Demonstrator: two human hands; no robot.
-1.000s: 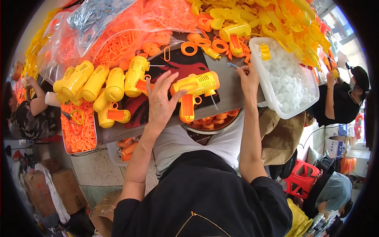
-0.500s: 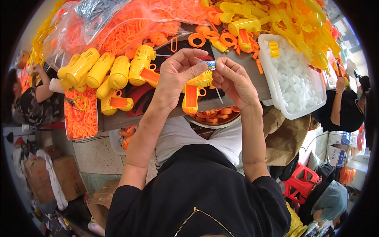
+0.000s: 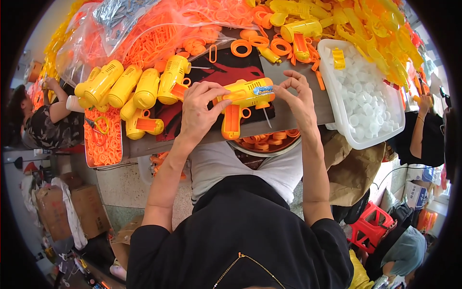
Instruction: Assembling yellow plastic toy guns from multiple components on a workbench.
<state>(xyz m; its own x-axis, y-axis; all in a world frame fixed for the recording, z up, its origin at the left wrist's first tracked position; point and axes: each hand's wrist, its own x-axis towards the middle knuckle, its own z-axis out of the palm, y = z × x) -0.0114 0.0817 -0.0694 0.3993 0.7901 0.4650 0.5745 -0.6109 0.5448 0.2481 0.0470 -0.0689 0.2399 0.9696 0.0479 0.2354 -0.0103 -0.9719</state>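
A yellow toy gun (image 3: pixel 244 96) with an orange handle panel lies at the near edge of the table, straight ahead of me. My left hand (image 3: pixel 201 103) is closed on its rear end, thumb and fingers pinching the body. A small blue printed sticker (image 3: pixel 263 90) lies against the gun's side near its front. Thumb and index finger of my right hand (image 3: pixel 299 96) pinch together at the sticker's right end, the other fingers raised. Beneath the gun is a black and red mat (image 3: pixel 226 62). A thin white strip (image 3: pixel 267 118) sticks out below the gun.
Several yellow gun bodies (image 3: pixel 122 86) lie to the left, beside a tray of orange rings (image 3: pixel 103 149). A bin of white caps (image 3: pixel 358 139) stands at right. Orange and yellow parts heap at the back. A bowl of orange pieces (image 3: pixel 269 153) sits at my lap. Other people work at both sides.
The sticker has moved from between my two hands down onto the gun's side. My left hand has let go of it and taken the gun's rear; my right hand has shifted right.
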